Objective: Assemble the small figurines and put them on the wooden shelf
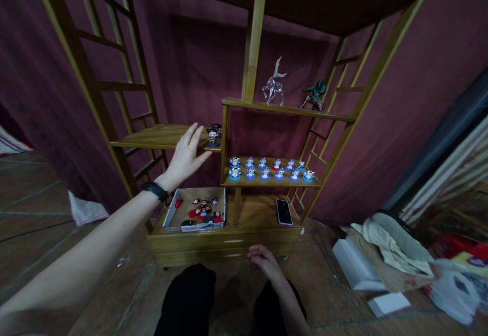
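Observation:
My left hand [186, 157] is raised with its fingers stretched out and holds nothing, just left of a small dark-haired figurine [212, 137] standing on the left wooden shelf [152, 138]. A black band is on that wrist. My right hand [264, 260] hangs low by my knee in front of the shelf unit's base, fingers loosely curled, with nothing visible in it. Below the left hand an open cardboard box [179, 209] holds several red and black figurines [204, 211].
A middle shelf carries rows of small blue figurines [269, 169]. Above stand a glass horse [273, 86] and a green figure [315, 94]. A phone [284, 211] lies on the bottom board. White boxes [354, 265], cloth and bags lie on the floor to the right.

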Demonstrator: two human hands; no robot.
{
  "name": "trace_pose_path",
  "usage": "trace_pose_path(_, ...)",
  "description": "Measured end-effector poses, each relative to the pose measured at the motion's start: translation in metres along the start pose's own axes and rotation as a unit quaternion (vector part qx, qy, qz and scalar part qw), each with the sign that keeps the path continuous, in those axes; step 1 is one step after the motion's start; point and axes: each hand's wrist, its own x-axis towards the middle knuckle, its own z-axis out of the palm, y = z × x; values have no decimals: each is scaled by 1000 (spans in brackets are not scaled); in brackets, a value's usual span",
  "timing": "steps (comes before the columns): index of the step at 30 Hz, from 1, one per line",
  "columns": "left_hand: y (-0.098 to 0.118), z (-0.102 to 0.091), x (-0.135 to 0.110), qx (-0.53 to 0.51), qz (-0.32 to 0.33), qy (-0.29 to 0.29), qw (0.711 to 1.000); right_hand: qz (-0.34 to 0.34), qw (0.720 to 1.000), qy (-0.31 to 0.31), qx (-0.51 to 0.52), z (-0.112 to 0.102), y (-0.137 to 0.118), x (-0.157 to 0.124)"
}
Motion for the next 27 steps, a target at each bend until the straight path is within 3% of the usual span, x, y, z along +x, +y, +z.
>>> trace_pose_path(3, 9, 2, -33, 47, 12, 14, 999, 7, 1000, 0, -3, 0, -2, -3)
trace_pose_path(7, 12, 18, -86, 93, 43, -12, 995, 13, 1000, 1, -28, -4, -2, -5)
trace_pose_path(14, 9, 59, -165, 115, 61, -179, 975, -2, 994, 2, -114, -4, 18, 1)
trace_pose_path(17, 7, 79, -186, 97, 66, -251, 961, -10, 984, 0, -180, 0, 23, 4)
trace_pose_path(20, 1, 99, -198, 69, 55, -279, 956, -14, 974, -11, -225, 3, 25, 8)
trace_pose_path(23, -20, 113, -203, 42, -13, -277, 960, -17, 967, -11, -253, 2, 26, 14)
trace_pose_path(27, -76, 119, -206, 59, -261, -194, 944, -30, 961, -14, -276, 2, 27, 31)
